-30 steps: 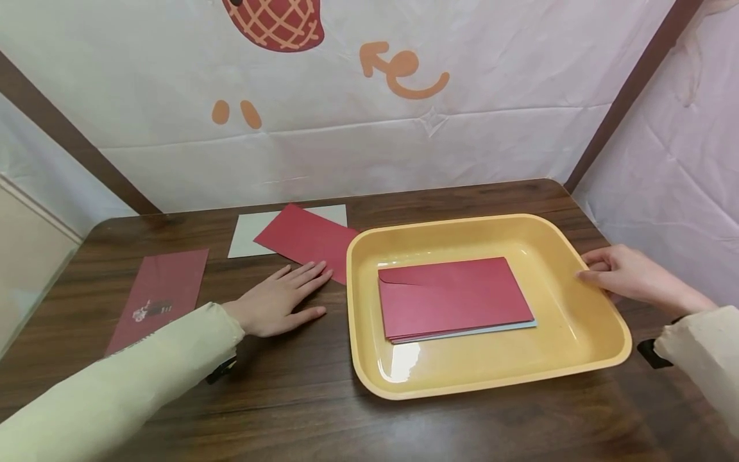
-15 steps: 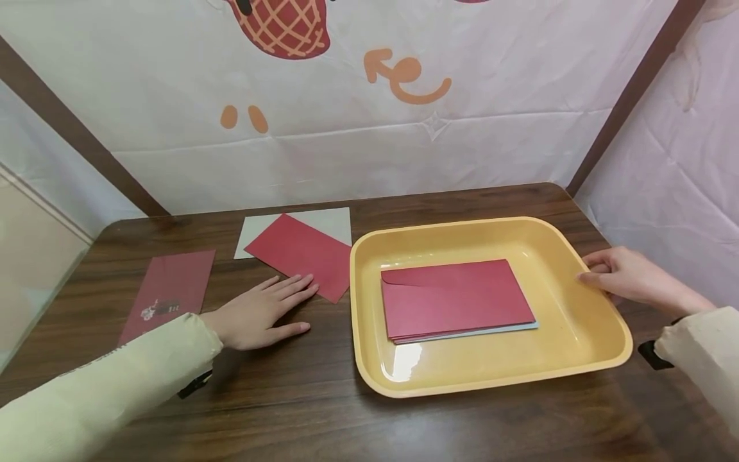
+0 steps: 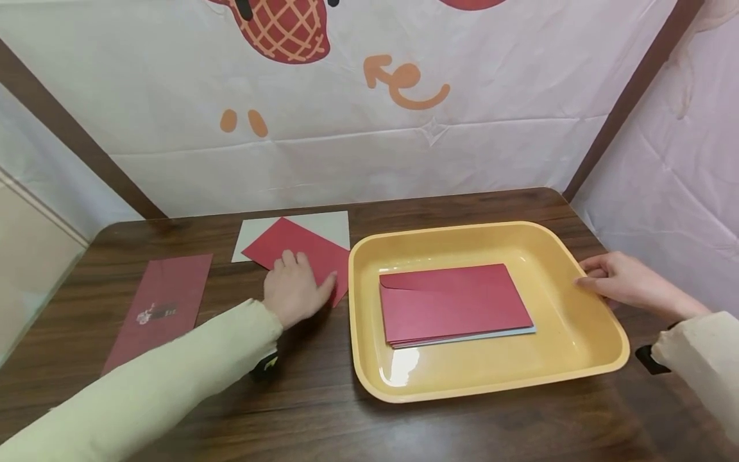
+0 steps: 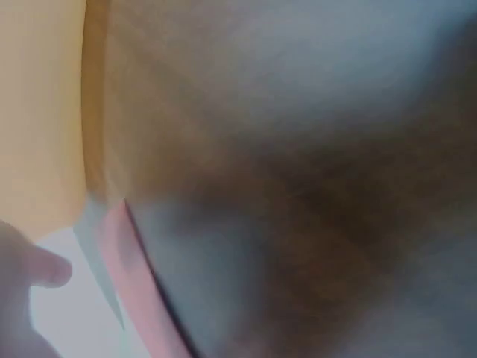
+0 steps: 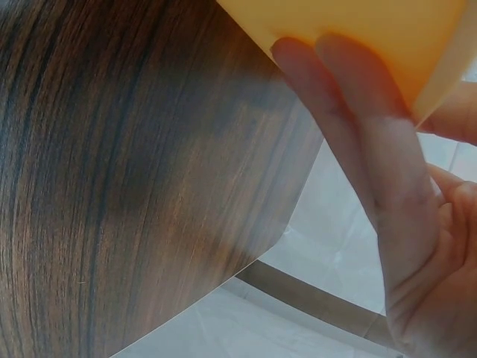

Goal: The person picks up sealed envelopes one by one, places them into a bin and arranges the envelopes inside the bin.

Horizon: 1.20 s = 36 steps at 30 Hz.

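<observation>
My left hand (image 3: 296, 290) is over a red envelope (image 3: 314, 256), fingers partly bent and the thumb spread toward the tray. The red envelope lies slantwise across a white sheet of paper (image 3: 335, 223), and its right corner is beside the tray. In the left wrist view the thumb (image 4: 49, 268) shows at the left edge, the picture being blurred. A yellow tray (image 3: 554, 301) stands on the table, and my right hand (image 3: 626, 282) grips its right rim with the thumb over the inside. The right wrist view shows fingers (image 5: 373, 134) against the tray's outer wall.
Inside the tray lies a stack of red envelopes (image 3: 453, 301) with a pale blue edge at the bottom. A darker red envelope (image 3: 164, 301) with a printed mark lies at the left. The wooden table (image 3: 277, 410) ends at a white printed cloth (image 3: 346, 167) behind.
My left hand slid back left with the red envelope, baring more of it beside the tray, then moved forward and right over it, fingers bending. The right hand keeps its grip on the tray.
</observation>
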Each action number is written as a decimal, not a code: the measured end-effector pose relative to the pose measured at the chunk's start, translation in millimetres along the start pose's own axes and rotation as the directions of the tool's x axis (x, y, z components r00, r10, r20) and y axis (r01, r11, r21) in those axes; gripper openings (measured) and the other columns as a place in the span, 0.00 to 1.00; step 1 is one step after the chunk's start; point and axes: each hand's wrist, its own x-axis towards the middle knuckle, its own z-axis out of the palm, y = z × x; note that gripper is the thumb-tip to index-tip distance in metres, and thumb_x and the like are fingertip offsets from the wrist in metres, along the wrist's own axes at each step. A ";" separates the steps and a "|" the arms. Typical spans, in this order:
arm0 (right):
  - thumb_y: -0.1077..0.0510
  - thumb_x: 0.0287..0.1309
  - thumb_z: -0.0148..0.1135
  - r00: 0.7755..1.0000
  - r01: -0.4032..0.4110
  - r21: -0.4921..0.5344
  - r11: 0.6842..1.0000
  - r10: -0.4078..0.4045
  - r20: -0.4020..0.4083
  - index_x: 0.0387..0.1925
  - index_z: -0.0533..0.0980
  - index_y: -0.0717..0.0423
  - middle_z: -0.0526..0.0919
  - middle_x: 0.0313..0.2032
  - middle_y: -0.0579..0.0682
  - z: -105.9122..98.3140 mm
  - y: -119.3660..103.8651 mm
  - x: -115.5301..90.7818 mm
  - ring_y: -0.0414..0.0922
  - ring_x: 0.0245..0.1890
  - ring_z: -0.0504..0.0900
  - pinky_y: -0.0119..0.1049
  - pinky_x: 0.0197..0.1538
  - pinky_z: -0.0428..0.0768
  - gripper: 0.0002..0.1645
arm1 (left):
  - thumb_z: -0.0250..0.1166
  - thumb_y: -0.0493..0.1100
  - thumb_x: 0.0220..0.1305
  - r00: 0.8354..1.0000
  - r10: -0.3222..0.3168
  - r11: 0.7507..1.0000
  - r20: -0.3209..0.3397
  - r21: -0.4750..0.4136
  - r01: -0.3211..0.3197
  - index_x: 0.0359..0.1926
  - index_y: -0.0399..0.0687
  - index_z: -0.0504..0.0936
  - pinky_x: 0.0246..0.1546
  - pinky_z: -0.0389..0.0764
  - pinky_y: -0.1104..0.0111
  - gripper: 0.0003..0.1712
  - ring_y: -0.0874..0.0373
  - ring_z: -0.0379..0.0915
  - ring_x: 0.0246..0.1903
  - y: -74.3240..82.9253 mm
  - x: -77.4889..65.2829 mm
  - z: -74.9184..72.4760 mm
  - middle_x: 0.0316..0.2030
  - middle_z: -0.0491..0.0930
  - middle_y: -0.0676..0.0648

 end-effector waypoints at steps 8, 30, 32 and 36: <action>0.58 0.66 0.53 1.000 -0.002 -0.007 1.000 0.002 0.001 0.55 0.67 0.79 0.86 0.37 0.60 1.7 2.7 1.8 0.39 0.26 0.85 0.36 0.29 0.83 0.27 | 0.42 0.71 0.65 0.949 -0.094 0.976 0.301 0.215 0.028 0.36 0.33 0.83 0.35 0.82 0.49 0.44 0.41 0.79 0.34 17.3 24.7 -5.2 0.36 0.82 0.35; 0.58 0.65 0.55 0.999 0.017 -0.029 0.999 -0.018 -0.032 0.53 0.69 0.78 0.87 0.33 0.56 0.6 1.3 0.8 0.37 0.23 0.83 0.35 0.26 0.81 0.25 | 0.53 0.73 0.60 0.900 0.117 0.990 0.419 0.025 -0.141 0.69 0.21 0.47 0.67 0.53 0.42 0.63 0.27 0.45 0.68 -49.8 -8.8 -14.4 0.69 0.45 0.21; 0.58 0.65 0.55 0.999 0.013 -0.029 0.999 -0.014 -0.032 0.52 0.70 0.78 0.87 0.33 0.56 0.4 1.1 0.3 0.38 0.23 0.84 0.35 0.26 0.81 0.25 | 0.56 0.74 0.57 0.881 0.169 0.985 0.441 -0.038 -0.170 0.70 0.24 0.46 0.67 0.51 0.41 0.65 0.28 0.42 0.69 -62.1 -9.3 -16.6 0.70 0.43 0.23; 0.58 0.65 0.55 1.000 0.012 -0.026 1.000 -0.013 -0.026 0.52 0.70 0.77 0.87 0.34 0.57 0.8 1.1 -0.3 0.38 0.24 0.84 0.36 0.27 0.82 0.24 | 0.63 0.72 0.52 0.848 0.236 0.972 0.474 -0.119 -0.204 0.71 0.27 0.45 0.66 0.50 0.39 0.66 0.29 0.41 0.70 -77.6 -9.1 -21.6 0.71 0.41 0.25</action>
